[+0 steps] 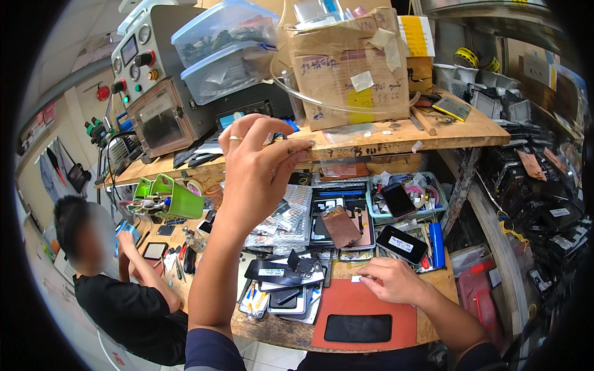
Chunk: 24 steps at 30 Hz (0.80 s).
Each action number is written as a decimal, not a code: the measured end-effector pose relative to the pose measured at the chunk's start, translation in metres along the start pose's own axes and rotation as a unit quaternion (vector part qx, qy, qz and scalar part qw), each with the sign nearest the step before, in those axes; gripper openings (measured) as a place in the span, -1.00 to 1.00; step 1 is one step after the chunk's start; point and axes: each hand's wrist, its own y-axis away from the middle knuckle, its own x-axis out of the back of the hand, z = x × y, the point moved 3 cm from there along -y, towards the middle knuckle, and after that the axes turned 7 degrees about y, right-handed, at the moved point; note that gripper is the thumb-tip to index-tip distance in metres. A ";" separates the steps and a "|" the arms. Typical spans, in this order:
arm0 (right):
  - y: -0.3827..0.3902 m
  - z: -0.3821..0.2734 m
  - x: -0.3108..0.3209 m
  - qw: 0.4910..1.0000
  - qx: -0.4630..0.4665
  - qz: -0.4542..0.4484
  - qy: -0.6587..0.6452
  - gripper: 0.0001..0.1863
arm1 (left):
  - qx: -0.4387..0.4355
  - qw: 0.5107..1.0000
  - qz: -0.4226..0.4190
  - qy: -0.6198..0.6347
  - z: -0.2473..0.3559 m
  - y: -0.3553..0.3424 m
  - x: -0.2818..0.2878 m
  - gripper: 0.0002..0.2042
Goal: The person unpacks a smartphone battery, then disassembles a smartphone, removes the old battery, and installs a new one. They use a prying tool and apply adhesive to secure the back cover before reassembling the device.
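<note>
The left hand [257, 170] is raised up to the edge of the wooden shelf [396, 133], at about 12 o'clock from the red mat [365, 306]. Its grip is nearly closed: thumb and fingers pinch together at the shelf edge, but what they hold is too small to tell. A ring sits on one finger. The right hand [393, 281] rests low on the bench [272, 328], at the upper edge of the red mat, fingers bent down and pressing on a small white piece [357, 279]. A black phone [357, 328] lies flat on the mat, at 6 o'clock from this hand. A brown phone back cover [339, 226] lies at 11 o'clock from the right hand, among many phone parts. Another person [117, 278] in black sits at 9 o'clock.
</note>
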 end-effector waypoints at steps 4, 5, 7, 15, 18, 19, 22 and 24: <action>0.003 -0.003 -0.001 0.999 -0.021 -0.024 -0.021 -0.81 | 0.047 0.999 0.005 0.023 0.001 0.006 -0.002 -0.94; 0.003 -0.003 0.000 0.999 -0.023 -0.023 -0.024 -0.82 | 0.052 0.999 0.003 0.015 0.002 0.006 -0.002 -0.95; 0.004 -0.006 0.004 0.999 -0.018 -0.016 -0.026 -0.82 | 0.053 0.998 -0.018 0.001 0.005 0.007 0.003 -0.93; 0.010 -0.001 0.035 0.993 -0.030 0.106 -0.041 -0.79 | 0.037 0.971 0.104 0.213 0.068 0.063 -0.031 -0.75; 0.017 -0.026 0.020 0.978 -0.055 0.034 -0.201 -0.74 | 0.131 0.935 -0.131 0.302 0.128 0.150 -0.043 -0.76; 0.030 -0.026 0.009 0.980 -0.049 0.012 -0.195 -0.80 | 0.193 0.907 -0.140 0.347 0.143 0.175 -0.055 -0.77; 0.076 -0.006 -0.010 0.990 -0.068 -0.080 -0.095 -0.82 | 0.349 0.804 -0.173 0.450 0.185 0.233 -0.087 -0.79; 0.095 -0.001 -0.017 0.982 -0.120 -0.084 -0.117 -0.89 | 0.380 0.777 -0.221 0.451 0.195 0.252 -0.095 -0.81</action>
